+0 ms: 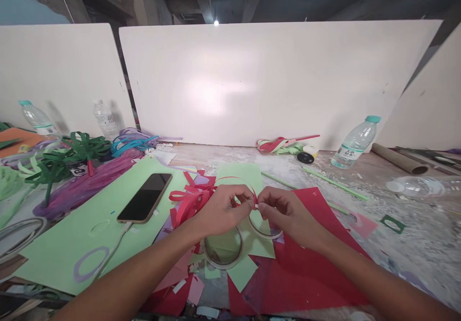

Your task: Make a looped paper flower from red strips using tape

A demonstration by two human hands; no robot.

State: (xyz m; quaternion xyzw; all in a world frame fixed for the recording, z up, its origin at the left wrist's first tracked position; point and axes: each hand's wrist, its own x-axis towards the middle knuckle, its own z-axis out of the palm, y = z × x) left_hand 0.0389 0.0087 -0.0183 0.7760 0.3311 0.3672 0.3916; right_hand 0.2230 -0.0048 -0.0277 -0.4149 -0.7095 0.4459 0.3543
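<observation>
Close together at the centre, both of my hands pinch a thin red paper strip (255, 197), which bows up in a loop. My left hand (225, 208) has thumb and forefinger closed on it. My right hand (288, 211) meets it fingertip to fingertip, gripping the strip with a small white bit showing at the pinch. Beside my left hand lies a bunch of curled red paper strips (189, 201). Under the hands are a roll of clear tape (225, 266) and a second tape roll (266, 236), on light green paper (239, 171) and scraps.
A smartphone (146, 198) with a white cable rests on a large green sheet (68, 246) at left. Red paper (306, 273) lies at right. A water bottle (355, 143), a cardboard tube (399, 158) and green sticks (334, 184) are farther back, before a white panel (288, 80).
</observation>
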